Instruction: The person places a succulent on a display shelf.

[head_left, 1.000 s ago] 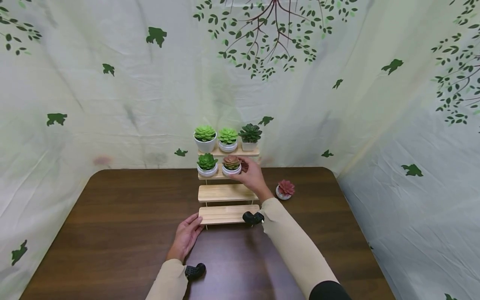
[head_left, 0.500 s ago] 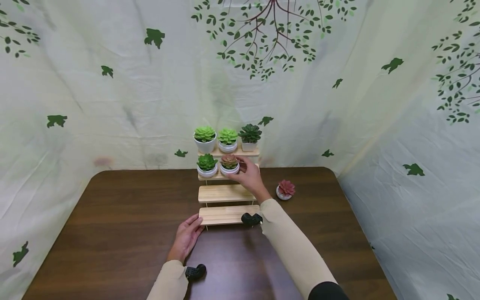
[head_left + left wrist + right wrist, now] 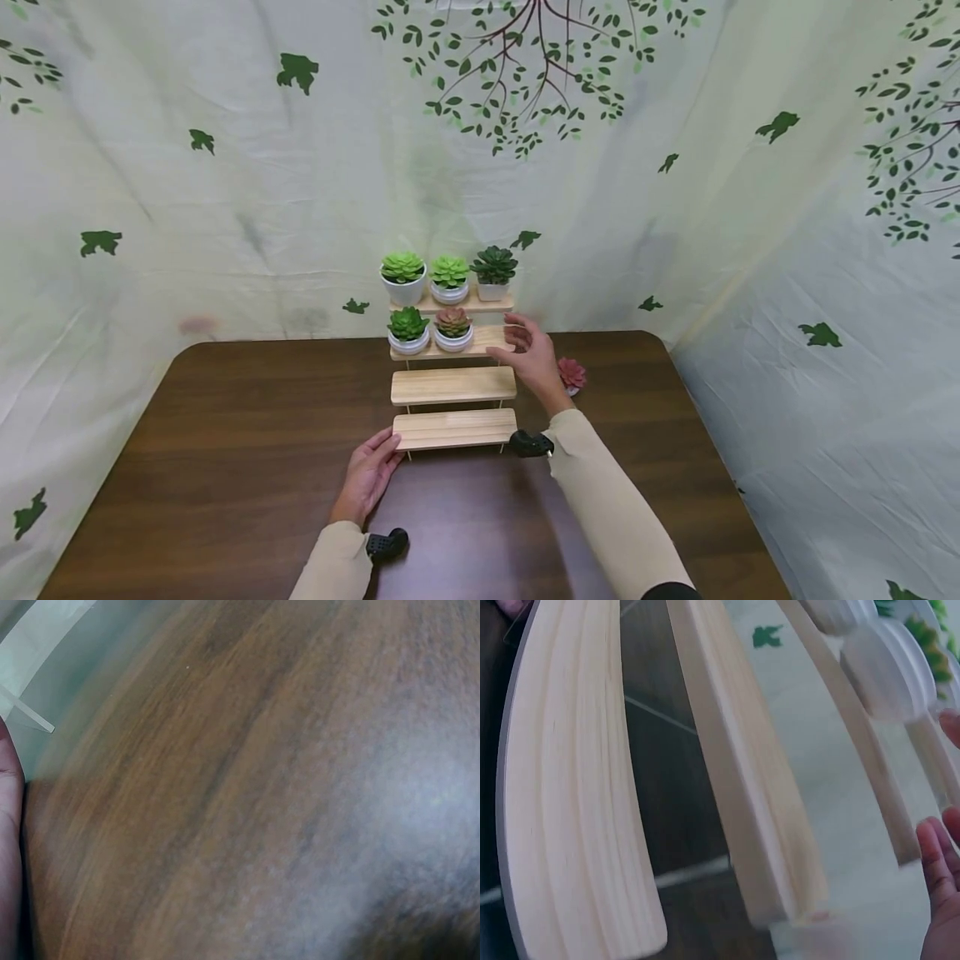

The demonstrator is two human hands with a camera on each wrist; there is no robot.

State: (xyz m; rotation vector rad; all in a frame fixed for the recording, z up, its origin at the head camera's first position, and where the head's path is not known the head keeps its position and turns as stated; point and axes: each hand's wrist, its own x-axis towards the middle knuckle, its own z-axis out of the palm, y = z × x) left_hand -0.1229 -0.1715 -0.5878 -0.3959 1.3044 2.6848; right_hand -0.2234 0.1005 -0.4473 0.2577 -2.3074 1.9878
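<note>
A tiered wooden stand (image 3: 453, 386) with several narrow shelves stands on the table. My left hand (image 3: 367, 475) grips the left corner of its lowest shelf; only the hand's edge shows in the left wrist view. My right hand (image 3: 534, 360) is off the plants, fingers spread and loosely bent, beside the right end of the second shelf from the top. A reddish-brown potted succulent (image 3: 453, 327) sits mid-shelf there, with a green potted succulent (image 3: 408, 329) to its left. A red potted succulent (image 3: 572, 374) on the table is partly hidden behind my right hand.
On the top shelf stand a light green succulent in a tall white pot (image 3: 403, 279), another light green one (image 3: 449, 279) and a dark green one (image 3: 493, 273). The brown table (image 3: 247, 433) meets a leaf-printed curtain (image 3: 337, 192) behind.
The reddish-brown succulent has shifted slightly left toward the green one. My right hand has let go of its pot and drawn back to the right; the left hand keeps its place.
</note>
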